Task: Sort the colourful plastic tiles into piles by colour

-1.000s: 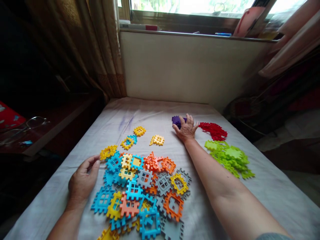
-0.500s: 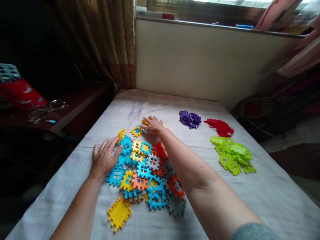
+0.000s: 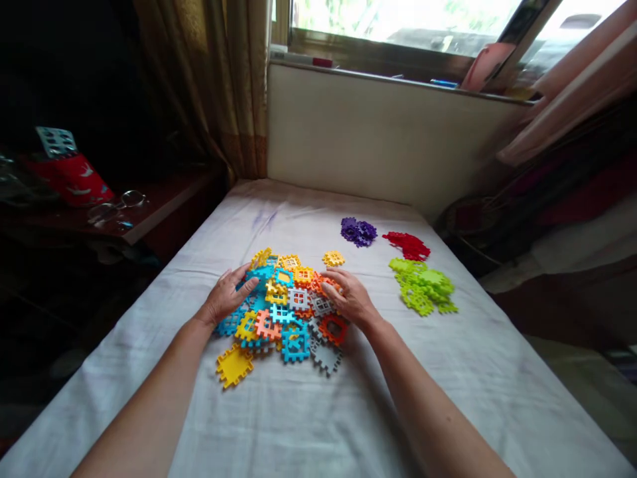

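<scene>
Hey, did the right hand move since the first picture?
Yes. The right hand was right beside the red toothed pieces; now it's farther left of them and nearer the person, at the right side of the mixed-colour pile.

Tile pile (image 3: 283, 311): notched pieces, blue, yellow, orange, grey, overlapping loosely. Solid yellow tile (image 3: 235, 366) flat at near-left edge.

Your left hand (image 3: 226, 295) rests against the left side of a mixed pile of notched plastic pieces (image 3: 281, 313), fingers spread, and your right hand (image 3: 352, 300) lies on its right side. A solid yellow piece (image 3: 235, 365) sits at the pile's near left. A yellow window piece (image 3: 333, 258) lies beyond your right fingers. Farther right on the pale sheet (image 3: 308, 425) are separate purple (image 3: 358, 231), red (image 3: 412, 246) and green heaps (image 3: 423, 285).
</scene>
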Demonstrator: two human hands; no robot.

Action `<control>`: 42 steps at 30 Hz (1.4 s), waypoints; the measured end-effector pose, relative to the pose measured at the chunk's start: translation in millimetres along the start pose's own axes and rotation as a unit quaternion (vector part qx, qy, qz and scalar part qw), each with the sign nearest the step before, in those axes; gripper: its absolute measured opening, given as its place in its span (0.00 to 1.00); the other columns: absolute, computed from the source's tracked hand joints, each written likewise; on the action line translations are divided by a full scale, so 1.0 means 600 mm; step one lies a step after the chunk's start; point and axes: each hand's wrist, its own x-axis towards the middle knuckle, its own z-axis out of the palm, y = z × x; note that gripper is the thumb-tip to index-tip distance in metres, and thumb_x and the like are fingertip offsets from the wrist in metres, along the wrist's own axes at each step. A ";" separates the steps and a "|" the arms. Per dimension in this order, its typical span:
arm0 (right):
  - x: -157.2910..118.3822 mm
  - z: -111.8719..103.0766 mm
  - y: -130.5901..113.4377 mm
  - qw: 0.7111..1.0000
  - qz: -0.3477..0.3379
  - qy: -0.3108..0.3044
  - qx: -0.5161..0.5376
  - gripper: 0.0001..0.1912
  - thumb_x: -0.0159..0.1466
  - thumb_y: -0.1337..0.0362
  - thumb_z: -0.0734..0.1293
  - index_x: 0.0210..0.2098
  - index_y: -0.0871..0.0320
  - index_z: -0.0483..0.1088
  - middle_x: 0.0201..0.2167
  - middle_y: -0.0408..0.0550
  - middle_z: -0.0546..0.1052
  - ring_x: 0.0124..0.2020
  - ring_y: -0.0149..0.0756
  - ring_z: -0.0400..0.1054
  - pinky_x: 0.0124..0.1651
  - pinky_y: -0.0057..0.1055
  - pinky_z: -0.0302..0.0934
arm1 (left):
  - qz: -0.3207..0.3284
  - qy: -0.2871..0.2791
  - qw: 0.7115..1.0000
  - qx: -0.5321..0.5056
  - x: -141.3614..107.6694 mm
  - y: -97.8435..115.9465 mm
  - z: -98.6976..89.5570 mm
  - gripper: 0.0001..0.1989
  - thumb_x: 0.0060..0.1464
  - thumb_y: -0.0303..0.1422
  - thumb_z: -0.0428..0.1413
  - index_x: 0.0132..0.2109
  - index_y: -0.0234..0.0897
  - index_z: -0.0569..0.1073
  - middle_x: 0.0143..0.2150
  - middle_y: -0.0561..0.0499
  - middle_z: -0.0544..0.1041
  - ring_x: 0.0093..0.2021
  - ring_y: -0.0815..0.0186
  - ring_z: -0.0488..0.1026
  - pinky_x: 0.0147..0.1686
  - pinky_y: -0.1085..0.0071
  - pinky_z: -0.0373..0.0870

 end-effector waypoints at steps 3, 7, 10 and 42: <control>-0.075 -0.004 0.009 0.993 0.087 0.075 -0.036 0.19 0.66 0.55 0.63 0.52 0.56 0.75 0.55 0.56 0.76 0.57 0.47 0.69 0.61 0.47 0.62 | 0.048 0.006 0.998 -0.036 -0.013 0.021 0.006 0.35 0.57 0.57 0.47 0.62 0.39 0.69 0.63 0.44 0.72 0.63 0.55 0.68 0.65 0.54 0.60; -0.132 0.030 -0.015 0.981 0.133 0.089 -0.107 0.28 0.60 0.52 0.69 0.58 0.54 0.71 0.60 0.59 0.71 0.61 0.57 0.64 0.63 0.59 0.55 | 0.076 0.044 0.996 -0.017 -0.033 0.060 0.022 0.36 0.58 0.55 0.48 0.66 0.39 0.64 0.68 0.42 0.65 0.69 0.54 0.59 0.68 0.52 0.54; -0.133 0.062 -0.042 0.990 0.076 0.091 -0.082 0.29 0.59 0.53 0.70 0.59 0.52 0.69 0.61 0.56 0.70 0.64 0.55 0.61 0.65 0.56 0.54 | 0.094 0.030 0.995 0.013 -0.047 0.087 0.034 0.37 0.59 0.55 0.49 0.68 0.39 0.61 0.71 0.41 0.60 0.72 0.52 0.51 0.69 0.50 0.51; -0.143 0.055 -0.016 0.902 0.215 0.268 0.263 0.22 0.60 0.50 0.66 0.47 0.58 0.75 0.40 0.52 0.82 0.40 0.42 0.77 0.46 0.40 0.73 | 0.057 0.188 0.979 -0.049 -0.107 0.123 0.103 0.30 0.54 0.38 0.57 0.63 0.38 0.63 0.65 0.39 0.67 0.67 0.53 0.62 0.67 0.54 0.58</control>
